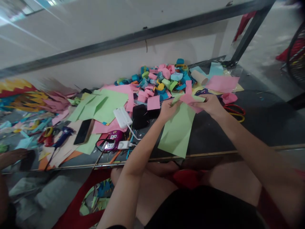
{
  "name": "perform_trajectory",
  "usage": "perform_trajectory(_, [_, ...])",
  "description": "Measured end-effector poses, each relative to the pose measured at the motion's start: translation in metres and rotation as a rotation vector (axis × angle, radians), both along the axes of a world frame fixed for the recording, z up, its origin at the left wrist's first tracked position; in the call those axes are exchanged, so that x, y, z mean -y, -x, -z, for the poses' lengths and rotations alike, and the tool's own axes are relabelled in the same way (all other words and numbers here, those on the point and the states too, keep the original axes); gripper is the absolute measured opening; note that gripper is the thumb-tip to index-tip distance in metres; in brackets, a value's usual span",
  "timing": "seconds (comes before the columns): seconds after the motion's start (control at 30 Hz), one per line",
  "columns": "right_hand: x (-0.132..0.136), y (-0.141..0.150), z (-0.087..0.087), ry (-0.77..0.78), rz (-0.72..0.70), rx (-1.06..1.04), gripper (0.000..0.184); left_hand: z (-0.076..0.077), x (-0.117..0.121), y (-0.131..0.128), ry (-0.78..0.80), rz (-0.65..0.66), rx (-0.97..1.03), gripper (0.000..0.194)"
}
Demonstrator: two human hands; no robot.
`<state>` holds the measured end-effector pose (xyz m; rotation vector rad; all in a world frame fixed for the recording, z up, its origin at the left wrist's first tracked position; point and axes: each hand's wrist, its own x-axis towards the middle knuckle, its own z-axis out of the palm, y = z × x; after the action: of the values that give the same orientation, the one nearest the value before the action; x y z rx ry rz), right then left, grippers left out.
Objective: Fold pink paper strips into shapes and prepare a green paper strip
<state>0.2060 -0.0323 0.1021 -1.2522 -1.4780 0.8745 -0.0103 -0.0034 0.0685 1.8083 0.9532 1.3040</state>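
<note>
My left hand (168, 109) is closed on the left end of some green paper, with pink paper strips (187, 95) crossing in the middle. On the other side, my right hand (211, 103) pinches the right end of the same paper. One pink strip sticks up between the hands, another slants down to the right. Beneath them a light green sheet (177, 135) lies on the dark table, reaching its front edge. Whether the strips are joined or only laid together, I cannot tell. Close to my right hand are red-and-yellow-handled scissors (234, 112) and a pink paper loop (228, 98).
Folded paper pieces (164, 76) are heaped at the back beside a cardboard tube (199, 77). Leftward are green sheets (109, 100), a white power bank (122, 117), a phone (84, 131) and a blue glue gun (62, 136). Another person's hand (13, 157) is at far left.
</note>
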Motion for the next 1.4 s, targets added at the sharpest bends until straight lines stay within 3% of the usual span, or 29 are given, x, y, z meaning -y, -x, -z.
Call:
perform_trajectory(0.07, [0.001, 0.001, -0.024, -0.122, 0.095, 0.072, 0.054, -0.027, -0.012, 0.004, -0.224, 0.012, -0.080, 0.046])
perform_trajectory(0.13, [0.002, 0.002, -0.050, -0.344, 0.204, 0.237, 0.043, -0.058, -0.023, 0.010, -0.465, -0.002, -0.208, 0.045])
perform_trajectory(0.2, [0.004, 0.003, -0.070, -0.557, 0.283, 0.391, 0.038, -0.086, -0.027, 0.018, -0.607, -0.073, -0.377, 0.043])
perform_trajectory(0.27, [0.010, 0.001, -0.078, -0.820, 0.357, 0.515, 0.044, -0.100, -0.017, 0.025, -0.726, -0.136, -0.485, 0.042])
perform_trajectory(0.33, [0.021, -0.003, -0.072, -1.126, 0.391, 0.592, 0.053, -0.094, 0.004, 0.032, -0.847, -0.173, -0.511, 0.040])
perform_trajectory(0.37, [0.028, -0.007, -0.064, -1.253, 0.357, 0.624, 0.054, -0.083, 0.016, 0.035, -0.850, -0.174, -0.543, 0.039])
perform_trajectory(0.43, [0.044, -0.014, -0.041, -1.408, 0.229, 0.625, 0.038, -0.051, 0.039, 0.041, -0.771, -0.135, -0.614, 0.035])
perform_trajectory(0.5, [0.060, -0.019, -0.014, -1.296, 0.024, 0.689, 0.026, -0.012, 0.054, 0.048, -0.697, -0.139, -0.669, 0.031])
perform_trajectory(0.57, [0.070, -0.022, 0.011, -1.135, -0.173, 0.737, 0.030, 0.019, 0.058, 0.055, -0.672, -0.144, -0.722, 0.035])
perform_trajectory(0.67, [0.073, -0.025, 0.040, -0.847, -0.413, 0.806, 0.030, 0.039, 0.049, 0.063, -0.632, -0.159, -0.789, 0.038])
perform_trajectory(0.83, [0.056, -0.033, 0.060, -0.716, -0.499, 0.858, 0.033, 0.033, 0.028, 0.056, -0.460, -0.169, -0.897, 0.043])
perform_trajectory(1.0, [0.049, -0.028, 0.065, -0.503, -0.294, 0.932, 0.026, 0.038, 0.015, 0.034, -0.291, -0.097, -0.999, 0.054])
perform_trajectory(1.1, [0.045, -0.017, 0.063, -0.440, -0.249, 0.992, 0.026, 0.035, 0.010, 0.028, -0.240, -0.016, -0.919, 0.053])
perform_trajectory(1.23, [0.035, -0.003, 0.054, -0.348, -0.267, 1.122, 0.025, 0.022, 0.024, 0.028, -0.268, 0.109, -0.701, 0.032])
perform_trajectory(1.4, [0.022, 0.007, 0.043, -0.296, -0.293, 1.227, 0.029, 0.028, 0.046, 0.025, -0.306, 0.148, -0.803, 0.034])
